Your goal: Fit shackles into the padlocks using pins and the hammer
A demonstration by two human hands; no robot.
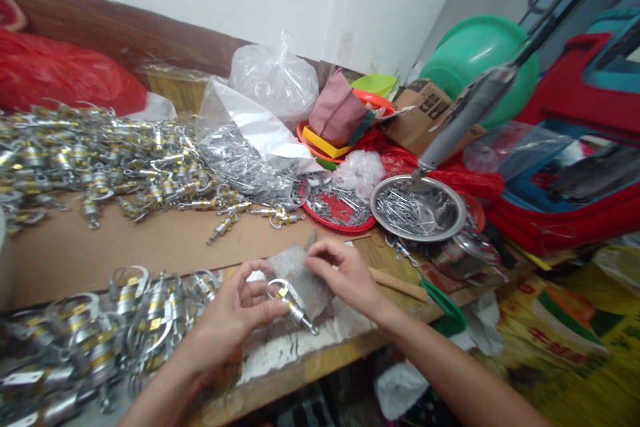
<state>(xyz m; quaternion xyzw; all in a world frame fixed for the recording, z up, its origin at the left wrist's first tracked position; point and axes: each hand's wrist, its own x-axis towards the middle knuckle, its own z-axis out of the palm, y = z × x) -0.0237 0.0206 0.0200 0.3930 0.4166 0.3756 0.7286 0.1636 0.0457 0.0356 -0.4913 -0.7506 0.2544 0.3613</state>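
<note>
My left hand (240, 310) grips a small silver-and-brass metal fitting with a curved hook (291, 307) between thumb and fingers. Its ringed end points down and right, over the near edge of a flat grey metal block (300, 273). Above that block, my right hand (345, 273) is closed with thumb and forefinger together; what they hold, if anything, is hidden. A grey pointed tip (311, 240) shows just beyond its fingers. From behind the right wrist a wooden handle (400, 284) sticks out, its other end covered.
Similar fittings heap at back left (100, 160) and near left (150, 313). A steel bowl (453, 220) of metal pins and a red tray (345, 227) stand behind my right hand. A grey metal arm (465, 107) slants above the bowl. The wooden bench edge (310, 370) runs in front.
</note>
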